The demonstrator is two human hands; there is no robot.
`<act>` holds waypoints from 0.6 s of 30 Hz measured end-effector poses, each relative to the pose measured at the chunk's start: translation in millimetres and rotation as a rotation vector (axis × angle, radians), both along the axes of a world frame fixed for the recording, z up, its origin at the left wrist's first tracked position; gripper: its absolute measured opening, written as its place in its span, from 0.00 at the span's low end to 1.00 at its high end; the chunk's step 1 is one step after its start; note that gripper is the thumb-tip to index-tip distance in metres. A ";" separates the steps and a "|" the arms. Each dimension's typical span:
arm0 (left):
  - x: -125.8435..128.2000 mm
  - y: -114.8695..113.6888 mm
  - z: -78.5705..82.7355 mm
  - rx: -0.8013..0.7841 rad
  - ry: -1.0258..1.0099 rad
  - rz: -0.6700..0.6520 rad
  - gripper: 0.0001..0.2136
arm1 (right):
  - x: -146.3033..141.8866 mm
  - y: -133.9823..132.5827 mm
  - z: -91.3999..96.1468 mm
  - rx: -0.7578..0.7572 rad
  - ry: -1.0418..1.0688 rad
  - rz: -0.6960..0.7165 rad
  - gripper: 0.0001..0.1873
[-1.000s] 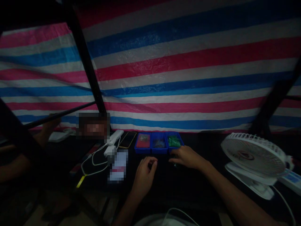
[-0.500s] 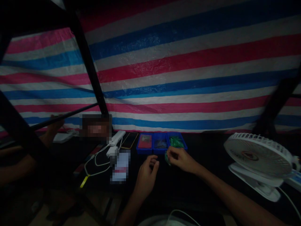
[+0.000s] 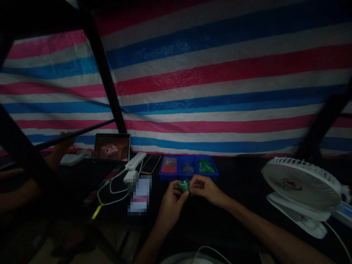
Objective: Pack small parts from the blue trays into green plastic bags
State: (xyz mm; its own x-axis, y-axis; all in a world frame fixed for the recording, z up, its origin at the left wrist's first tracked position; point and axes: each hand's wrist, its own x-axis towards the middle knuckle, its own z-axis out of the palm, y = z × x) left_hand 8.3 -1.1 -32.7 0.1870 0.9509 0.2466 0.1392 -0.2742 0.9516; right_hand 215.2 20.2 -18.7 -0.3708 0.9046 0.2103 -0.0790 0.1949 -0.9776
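My left hand [image 3: 171, 205] and my right hand [image 3: 206, 189] meet over the dark table, both pinching one small green packet [image 3: 183, 185] between their fingertips. Just behind them stand three blue trays in a row: the left tray [image 3: 168, 167] holds red pieces, the middle tray [image 3: 187, 168] dark ones, the right tray [image 3: 206, 167] green packets.
A white fan [image 3: 302, 187] stands at the right. Left of the trays lie a phone [image 3: 150, 163], a white power strip [image 3: 135, 160] with cables, and a lit tablet [image 3: 112, 147]. Another person's arm [image 3: 59, 152] reaches in at far left. A striped tarp hangs behind.
My right hand lifted a green packet from near the right tray and brought it left; my left hand rose to meet it, and both now pinch the packet.
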 end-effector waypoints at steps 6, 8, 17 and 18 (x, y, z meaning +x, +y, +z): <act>-2.0 -1.1 8.9 -0.011 -0.035 -0.061 0.09 | -3.7 -0.4 -3.2 0.045 -0.069 -0.061 0.22; -2.0 -0.3 11.3 -0.019 -0.020 -0.076 0.10 | -4.1 -0.7 -2.3 0.048 -0.042 -0.066 0.23; -1.5 -3.4 5.9 0.053 0.136 0.007 0.11 | -3.4 0.1 -3.2 0.032 -0.080 0.026 0.22; -1.4 -4.6 5.3 0.063 0.151 0.021 0.11 | -3.5 0.1 -3.4 0.038 -0.099 0.028 0.22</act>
